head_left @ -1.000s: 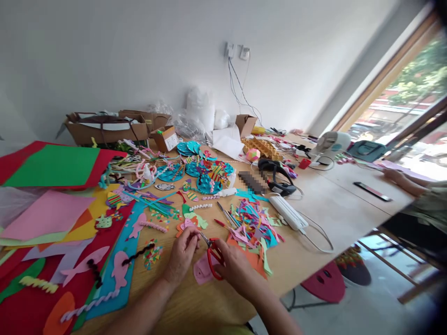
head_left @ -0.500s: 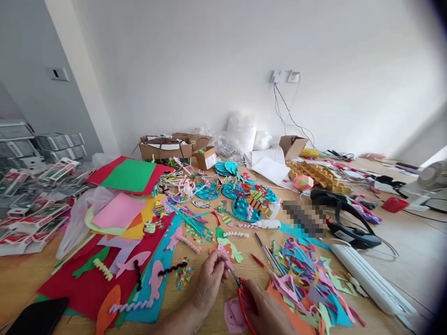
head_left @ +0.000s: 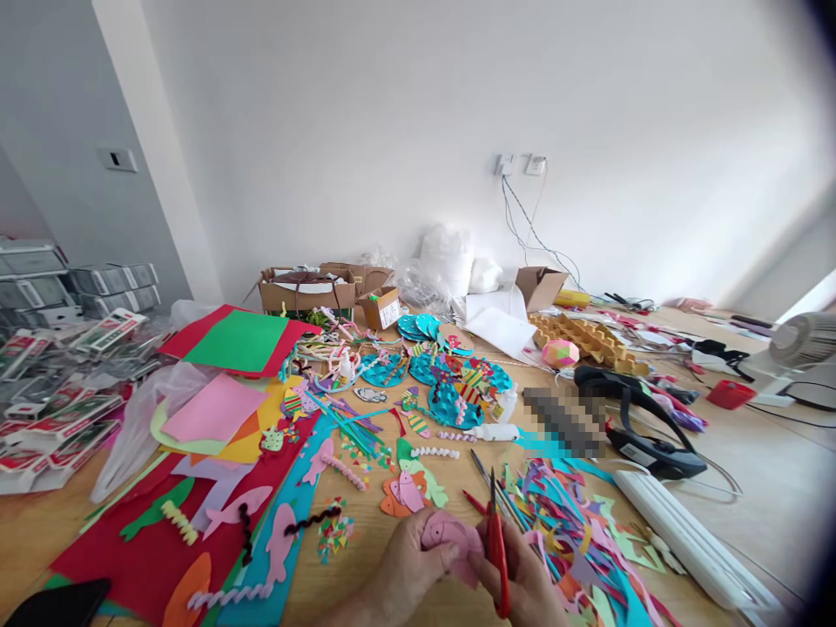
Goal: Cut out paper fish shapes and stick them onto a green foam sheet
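My left hand (head_left: 408,562) is closed on a pink sheet piece (head_left: 450,533), thumb on top, with a fish outline drawn on it. Red-handled scissors (head_left: 497,562) sit in my right hand (head_left: 522,583), blades pointing up and away. Fingers of that same hand also touch the right edge of the pink piece. Just beyond my left hand lie a cut-out pink fish (head_left: 411,492), an orange fish (head_left: 392,501) and a pale green fish (head_left: 431,481), overlapping on the table.
Colourful paper scraps (head_left: 575,522) heap up on the right, beside a white bar-shaped device (head_left: 692,540). To the left are coloured sheets (head_left: 131,540) with fish cut-outs and twisted pipe cleaners. Decorated blue discs (head_left: 450,405) and a glue bottle (head_left: 496,432) lie farther back.
The pink piece has come up off the table into both hands. My left hand has drawn back from the fish pile, and the scissors have swung to point upward.
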`<state>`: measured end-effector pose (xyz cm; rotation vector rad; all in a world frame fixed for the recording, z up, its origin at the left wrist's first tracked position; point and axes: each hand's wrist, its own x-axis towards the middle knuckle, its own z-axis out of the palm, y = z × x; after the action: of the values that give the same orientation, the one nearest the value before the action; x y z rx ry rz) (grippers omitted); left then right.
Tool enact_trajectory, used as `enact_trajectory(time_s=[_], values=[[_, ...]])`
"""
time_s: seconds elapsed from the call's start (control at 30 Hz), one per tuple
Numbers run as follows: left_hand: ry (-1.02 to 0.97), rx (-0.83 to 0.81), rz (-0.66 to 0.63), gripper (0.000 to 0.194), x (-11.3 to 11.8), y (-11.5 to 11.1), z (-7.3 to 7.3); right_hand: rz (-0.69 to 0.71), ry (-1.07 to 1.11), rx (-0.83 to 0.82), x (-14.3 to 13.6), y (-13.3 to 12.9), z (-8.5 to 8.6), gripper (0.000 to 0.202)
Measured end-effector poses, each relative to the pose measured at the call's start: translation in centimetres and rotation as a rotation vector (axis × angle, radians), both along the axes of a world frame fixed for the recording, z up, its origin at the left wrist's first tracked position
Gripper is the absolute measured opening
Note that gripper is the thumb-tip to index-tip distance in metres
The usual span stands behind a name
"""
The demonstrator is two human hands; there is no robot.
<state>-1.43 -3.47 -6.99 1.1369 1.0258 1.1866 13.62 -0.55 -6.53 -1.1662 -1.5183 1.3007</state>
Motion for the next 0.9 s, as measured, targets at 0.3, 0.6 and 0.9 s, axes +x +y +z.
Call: enact_trajectory(time_s=[0.3, 0.6, 0.9], values=[[0.27, -0.073, 0.017, 0.014, -0.6, 0.4, 1.9, 0.168, -0.008, -0.062, 1.4, 1.7, -0.4, 0.03], [0.521, -0.102, 0.022, 0.011, -0.9, -0.5, 3.2, 0.2, -0.228, -0.017, 2.0, 1.2, 0.6, 0.024], [0.513, -0.042, 0.017, 0.01, -1.6, -0.8, 3.7, 0.01, -0.103, 0.037, 3.2, -0.2, 0.7, 0.035]])
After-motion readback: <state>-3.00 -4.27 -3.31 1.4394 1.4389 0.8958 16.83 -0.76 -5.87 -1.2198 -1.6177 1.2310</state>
